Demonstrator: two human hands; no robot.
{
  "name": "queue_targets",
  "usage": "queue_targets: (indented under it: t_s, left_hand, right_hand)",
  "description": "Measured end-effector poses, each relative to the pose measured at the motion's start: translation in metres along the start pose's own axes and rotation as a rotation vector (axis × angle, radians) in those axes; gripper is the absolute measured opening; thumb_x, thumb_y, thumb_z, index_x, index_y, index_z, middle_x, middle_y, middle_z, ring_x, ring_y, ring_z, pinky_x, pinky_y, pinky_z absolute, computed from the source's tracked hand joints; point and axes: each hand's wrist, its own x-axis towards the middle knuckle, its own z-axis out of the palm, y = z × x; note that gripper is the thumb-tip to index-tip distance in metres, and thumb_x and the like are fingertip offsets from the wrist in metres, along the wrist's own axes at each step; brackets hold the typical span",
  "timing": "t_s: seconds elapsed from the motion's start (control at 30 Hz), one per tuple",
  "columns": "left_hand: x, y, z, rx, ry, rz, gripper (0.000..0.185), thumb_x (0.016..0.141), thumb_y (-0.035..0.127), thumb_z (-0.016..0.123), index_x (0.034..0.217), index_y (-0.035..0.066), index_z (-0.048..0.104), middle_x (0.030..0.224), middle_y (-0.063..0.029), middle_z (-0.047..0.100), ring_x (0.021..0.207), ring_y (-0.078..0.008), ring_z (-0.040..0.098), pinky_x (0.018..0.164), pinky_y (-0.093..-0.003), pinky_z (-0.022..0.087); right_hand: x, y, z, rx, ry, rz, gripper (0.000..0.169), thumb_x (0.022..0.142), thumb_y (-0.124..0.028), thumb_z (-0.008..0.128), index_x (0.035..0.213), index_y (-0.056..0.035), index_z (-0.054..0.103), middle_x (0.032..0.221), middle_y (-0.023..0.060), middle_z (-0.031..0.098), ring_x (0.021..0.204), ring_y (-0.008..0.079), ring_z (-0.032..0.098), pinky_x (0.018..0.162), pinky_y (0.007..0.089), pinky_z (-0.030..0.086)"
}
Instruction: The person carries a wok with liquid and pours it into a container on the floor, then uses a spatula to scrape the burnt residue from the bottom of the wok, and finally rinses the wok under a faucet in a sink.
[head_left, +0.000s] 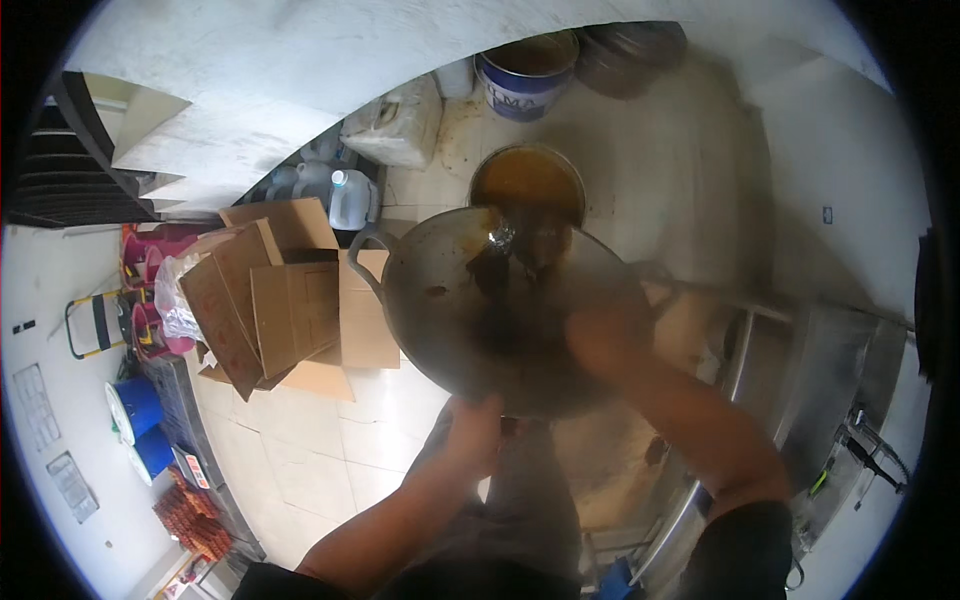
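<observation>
A large metal wok (431, 322) with a loop handle on its left is in front of me, its far edge overlapping a round container of brown liquid (529, 176). My left hand (478, 431) grips the near rim, where some of its fingers are hidden. Over the right part of the bowl is my right hand (596, 341), blurred by motion and haze. Whether it holds anything cannot be made out. Dark, wet residue (491, 274) streaks the inside of the wok towards the far rim, with a shiny spot there.
Open cardboard boxes (296, 307) stand on the tiled floor to the left. Behind them are plastic jugs (352, 199) and a whitish jerrycan (397, 124). A blue-and-white bucket (525, 82) sits farther back. A stainless steel counter (814, 382) runs along the right.
</observation>
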Motion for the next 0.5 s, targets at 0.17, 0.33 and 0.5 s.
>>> queue_targets:
  t_s: [0.17,0.33,0.5]
  left_hand:
    - [-0.008,-0.002,0.021,0.099,0.063,-0.008,0.037,0.088,0.012,0.050,0.122,0.001,0.039,0.098,-0.0150,0.059,0.083,-0.0226,0.062,0.057,-0.0336,0.048]
    - [0.008,-0.018,-0.005,0.123,0.075,0.016,0.026,0.088,0.009,0.054,0.111,-0.004,0.050,0.095,-0.0159,0.062,0.073,-0.0221,0.060,0.056,-0.0325,0.045]
    - [-0.013,0.011,0.025,-0.064,-0.010,0.035,0.029,0.087,0.008,0.055,0.113,-0.006,0.052,0.093,-0.0154,0.064,0.072,-0.0221,0.061,0.056,-0.0320,0.046]
  right_hand:
    - [0.070,0.023,0.107,0.082,0.252,0.152,0.017,0.083,-0.007,0.057,0.084,-0.0032,0.073,0.089,0.0172,0.069,0.085,0.0330,0.069,0.073,0.0417,0.056]
    - [0.132,0.011,0.085,0.211,0.310,0.258,0.017,0.085,-0.007,0.057,0.085,-0.0021,0.072,0.093,0.0177,0.068,0.086,0.0324,0.068,0.072,0.0407,0.056]
    - [0.134,0.038,0.041,0.164,0.282,0.395,0.016,0.085,-0.009,0.057,0.086,-0.0029,0.072,0.094,0.0168,0.068,0.087,0.0301,0.068,0.075,0.0395,0.056]
